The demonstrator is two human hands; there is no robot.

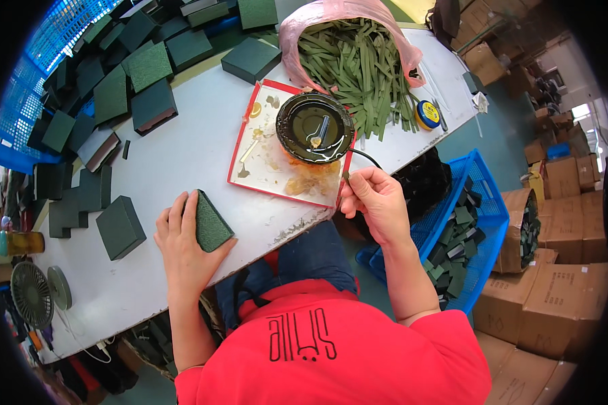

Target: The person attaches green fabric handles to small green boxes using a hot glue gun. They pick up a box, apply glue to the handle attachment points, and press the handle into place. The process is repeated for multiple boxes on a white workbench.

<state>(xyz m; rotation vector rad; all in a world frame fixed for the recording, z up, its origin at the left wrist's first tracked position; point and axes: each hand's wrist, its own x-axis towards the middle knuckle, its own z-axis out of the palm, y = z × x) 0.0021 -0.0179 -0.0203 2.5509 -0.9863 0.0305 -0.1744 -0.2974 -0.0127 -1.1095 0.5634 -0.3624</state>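
My left hand (184, 236) is closed around a small dark green box (211, 226) near the table's front edge, thumb on one side and fingers on the other. At the right, my right hand (378, 199) pinches a short green strip (346, 177) between thumb and fingertips; most of the strip is hidden. Just beyond that hand, a round black pot (297, 154) holds dark, glossy liquid and a small brush-like tool (321, 131). It stands on a red-rimmed white tray (250, 177) smeared with brownish residue. Behind the pot, a pink plastic bag (292, 40) spills over with green strips (368, 81).
Many green boxes (132, 108) crowd the table's far left, by a blue crate (12, 108). A small fan (31, 291) stands near left. Beside the pot's cord (368, 158) lies a round yellow-blue tin (428, 113). At right are a blue crate (491, 226) of green boxes and cartons (554, 304).
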